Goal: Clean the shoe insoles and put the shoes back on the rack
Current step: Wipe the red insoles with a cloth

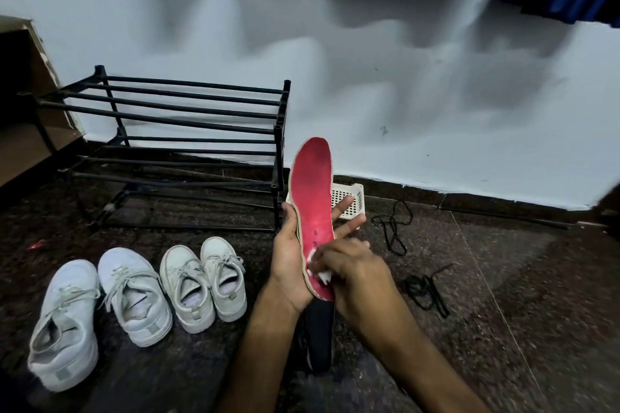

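Indoors, a black rack [277,161] stands against the wall, four white shoes [134,298] lined on the floor before it. Beside them, the left hand [288,265] grips a red insole [312,188] upright, fingers wrapped round it, while the right hand [352,271] pinches a white wipe [322,275] against its heel.

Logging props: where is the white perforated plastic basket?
Head view, centre: the white perforated plastic basket sits on the floor just right of the black metal shoe rack, partly hidden behind the raised red insole.
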The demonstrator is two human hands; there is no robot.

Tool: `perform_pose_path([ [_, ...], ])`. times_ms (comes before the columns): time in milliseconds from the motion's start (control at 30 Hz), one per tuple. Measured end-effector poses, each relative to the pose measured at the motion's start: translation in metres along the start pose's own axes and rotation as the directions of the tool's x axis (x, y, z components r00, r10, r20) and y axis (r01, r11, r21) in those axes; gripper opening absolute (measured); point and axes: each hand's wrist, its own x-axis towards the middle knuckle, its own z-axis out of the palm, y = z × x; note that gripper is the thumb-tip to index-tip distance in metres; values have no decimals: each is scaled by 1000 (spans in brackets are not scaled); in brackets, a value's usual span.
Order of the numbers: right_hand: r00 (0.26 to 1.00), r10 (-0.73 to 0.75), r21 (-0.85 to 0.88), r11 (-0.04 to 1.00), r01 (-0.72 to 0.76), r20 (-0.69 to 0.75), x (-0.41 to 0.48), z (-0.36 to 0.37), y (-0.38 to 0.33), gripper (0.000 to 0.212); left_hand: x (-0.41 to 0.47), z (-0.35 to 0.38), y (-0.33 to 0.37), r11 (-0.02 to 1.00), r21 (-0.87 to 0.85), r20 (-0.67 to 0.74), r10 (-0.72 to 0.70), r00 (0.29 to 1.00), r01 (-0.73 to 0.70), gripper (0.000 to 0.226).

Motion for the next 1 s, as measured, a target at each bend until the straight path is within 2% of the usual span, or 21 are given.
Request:
perform_pose_path([
  [67,999,3,29,1000,-4,48,-6,-4,-1,32,0,1,0,998,-25,-11,49,999,-50,84],
  [167,994,-9,19,1000,7,113,15,-9,2,32,-2,5,-2,1000,-2,6,22,1000,-22,87],
  [233,998,18,-31,999,-16,60,38,-11,5,32,-2,13,-2,999,-26,38,-20,999,21,84],
  [300,996,74,-48,996,-76,-40,59,-12,7,24,-2,15,-5,994,-109,-3,0,1000,0,71],
  [367,990,108,-3,994,-108,-88,66,-11,4,23,-1,16,-3,992,-121,-24,23,999,-26,70],
  [467,995,98,133,986,-98,6,39,-9,-7,31,-4,17,6,996,-77,51,-33,998,37,88],
  [533,997,59,179,981,-68,51,9,-12,-14,34,-3,7,9,1000,-8,22,13,1000,-13,88],
  [600,996,68,209,975,-77,49,-8,-15,-12,36,-1,2,9,1000,11,82,3,997,-4,89],
  [733,998,55,80,995,-58,38,20,-15,-3,31,0,4,-5,997,-29,31,-66,997,67,87],
  [800,997,65,11,998,-64,-37,44,-15,3,27,-2,14,-8,997,-65,-6,-29,1000,29,75],
  [867,991,102,40,994,-98,-87,60,-15,2,28,-3,20,-2,998,-61,-57,26,998,-29,72],
  [1000,995,92,190,977,-97,35,34,-10,-20,37,-6,16,25,996,-32,-42,81,996,-82,81],
])
